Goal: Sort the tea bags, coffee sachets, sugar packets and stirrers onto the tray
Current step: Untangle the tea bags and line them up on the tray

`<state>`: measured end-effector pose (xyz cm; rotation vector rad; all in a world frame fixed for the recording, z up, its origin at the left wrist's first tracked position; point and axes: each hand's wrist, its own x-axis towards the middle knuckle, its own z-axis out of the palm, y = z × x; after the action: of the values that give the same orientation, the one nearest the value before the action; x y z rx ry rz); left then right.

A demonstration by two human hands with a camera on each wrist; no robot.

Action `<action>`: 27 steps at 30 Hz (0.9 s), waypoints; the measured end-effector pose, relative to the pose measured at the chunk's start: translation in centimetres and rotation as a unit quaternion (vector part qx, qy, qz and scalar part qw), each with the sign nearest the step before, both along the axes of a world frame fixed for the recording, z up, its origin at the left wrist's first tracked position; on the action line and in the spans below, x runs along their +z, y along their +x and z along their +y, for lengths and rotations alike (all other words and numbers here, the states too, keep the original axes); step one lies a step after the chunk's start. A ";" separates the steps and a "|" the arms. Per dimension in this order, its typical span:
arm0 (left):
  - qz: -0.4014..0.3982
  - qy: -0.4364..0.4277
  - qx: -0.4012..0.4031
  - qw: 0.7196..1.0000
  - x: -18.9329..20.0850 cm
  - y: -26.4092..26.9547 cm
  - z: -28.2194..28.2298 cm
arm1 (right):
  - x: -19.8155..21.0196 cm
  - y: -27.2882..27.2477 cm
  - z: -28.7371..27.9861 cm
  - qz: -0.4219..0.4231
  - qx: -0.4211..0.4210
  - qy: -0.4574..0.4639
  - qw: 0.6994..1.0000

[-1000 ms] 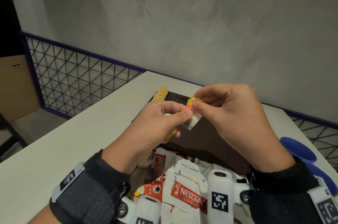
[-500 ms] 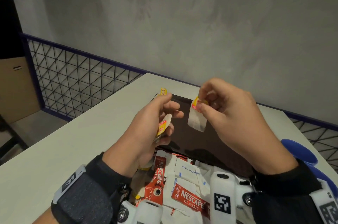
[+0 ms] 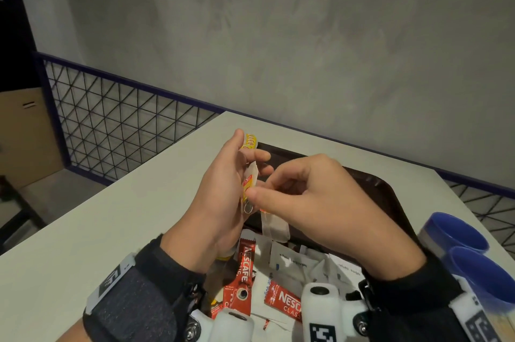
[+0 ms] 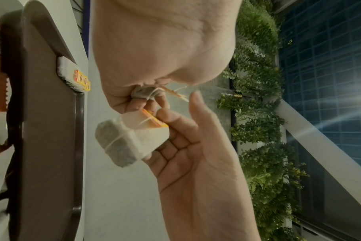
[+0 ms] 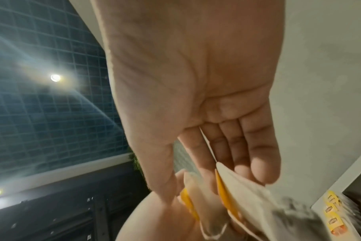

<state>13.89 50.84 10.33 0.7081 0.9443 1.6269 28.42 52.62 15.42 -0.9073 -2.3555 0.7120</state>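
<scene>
Both hands are raised together over the near part of the dark brown tray (image 3: 390, 196), which sits on the pale table (image 3: 111, 216). The left hand (image 3: 223, 196) stands palm inward with fingers loosely extended; a tea bag (image 4: 122, 141) with a yellow tag lies against its fingers, pinned there by the thumb, bag end hanging clear of the palm toward the tray. The right hand (image 3: 309, 196) is curled, thumb and forefinger pinching a second tea bag (image 3: 274, 227) at its top; the bag body hangs below the pinch. The two pinch points nearly touch. A row of tea bags with yellow tags (image 4: 76, 78) lies at the tray's far left corner. Below the wrists, a loose pile of red coffee sachets (image 3: 245, 272) and white sugar packets (image 3: 292, 260) covers the tray's near edge. Blue cups (image 3: 459, 235) stand at the right, beside the tray.
</scene>
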 end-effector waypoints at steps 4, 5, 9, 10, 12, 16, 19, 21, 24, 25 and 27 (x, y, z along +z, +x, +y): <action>0.001 -0.004 0.004 1.000 0.1 0.1 -0.1 | -0.4 -0.5 -0.1 0.009 -0.015 0.044 0.999; 0.002 -0.001 0.006 1.000 0.1 0.0 -0.1 | -0.4 -0.5 0.0 0.009 -0.020 0.051 0.998; -0.003 0.005 0.002 1.000 0.2 0.2 -0.1 | -0.7 -0.4 0.4 -0.013 -0.022 0.070 0.997; -0.006 0.007 0.005 1.000 0.2 0.3 0.0 | -0.8 -0.4 0.4 -0.014 -0.022 0.071 0.997; -0.014 0.012 0.012 1.000 0.1 0.3 0.0 | -0.8 -0.4 0.5 -0.010 -0.023 0.066 0.997; -0.043 0.038 0.004 0.998 0.0 0.2 0.2 | -0.6 0.0 0.9 0.037 -0.038 0.016 0.998; 0.015 0.059 0.002 0.998 0.0 0.1 0.3 | -0.5 0.2 1.5 0.059 -0.074 -0.026 0.995; 0.045 0.071 0.004 0.996 0.1 0.1 0.3 | -0.3 0.5 1.7 0.068 -0.091 -0.061 0.992; 0.074 0.083 0.003 0.994 0.1 0.1 0.0 | 0.0 0.8 1.8 0.100 -0.092 -0.134 0.982; 0.084 0.086 0.003 0.993 0.0 0.1 0.0 | 0.1 1.0 1.9 0.111 -0.091 -0.151 0.978; 0.099 0.087 0.006 0.991 0.1 0.2 -0.1 | 0.3 1.2 2.0 0.122 -0.090 -0.173 0.973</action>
<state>14.08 50.72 10.42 1.0006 0.9554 1.6861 29.60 54.65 15.76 -1.0928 -1.9388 1.1120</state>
